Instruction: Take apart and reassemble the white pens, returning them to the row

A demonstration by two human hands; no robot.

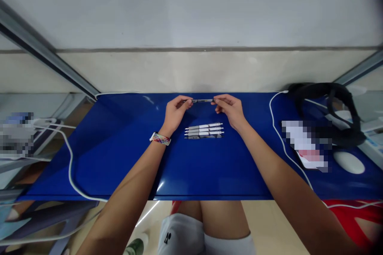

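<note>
both hands (176,109) (229,108) pinch one pen (202,101) near table's far edge (191,95).

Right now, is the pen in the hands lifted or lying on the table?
Lifted: the pen is held level between the left hand and right hand, above the table.

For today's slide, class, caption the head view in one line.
Both hands, left and right, hold one pen by its ends above four pens on a blue table.

blue table (119,159), white pens (204,131), multicoloured wristband (160,138)
</note>
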